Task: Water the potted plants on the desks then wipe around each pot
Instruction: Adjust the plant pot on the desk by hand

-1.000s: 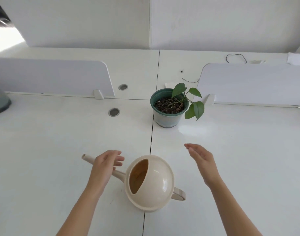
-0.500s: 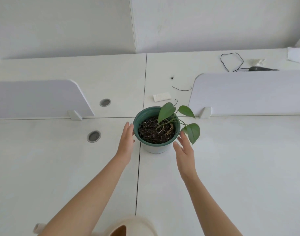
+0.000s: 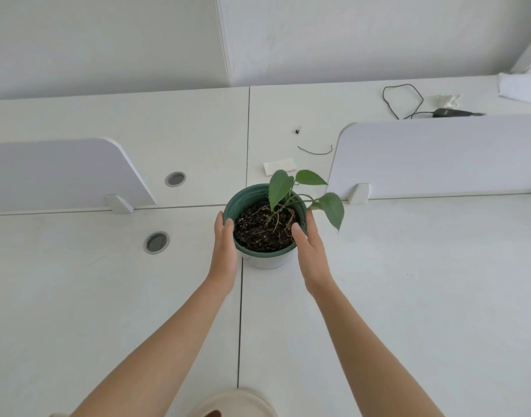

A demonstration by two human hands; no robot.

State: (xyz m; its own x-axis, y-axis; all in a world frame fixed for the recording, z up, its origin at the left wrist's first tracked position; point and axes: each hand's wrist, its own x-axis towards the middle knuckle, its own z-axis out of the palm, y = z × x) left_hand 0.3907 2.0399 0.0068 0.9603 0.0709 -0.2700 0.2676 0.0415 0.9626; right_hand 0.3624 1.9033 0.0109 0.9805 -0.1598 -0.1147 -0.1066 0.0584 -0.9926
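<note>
One head-worn wide-angle view, facing forward and steeply down across the desk (image 3: 408,296), pot (image 3: 248,192) near, centred.

glossy green plastic pot (image 3: 243,203), matt white desk (image 3: 77,296)

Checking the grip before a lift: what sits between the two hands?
The green pot with its plant: left hand on its left side, right hand on its right, in the head view.

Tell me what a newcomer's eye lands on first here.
The green pot with its leafy plant stands at the centre, by the seam between two white desks. The left hand and right hand hold its sides, thumbs at the rim. A cream watering can peeks in at the bottom edge.
</note>
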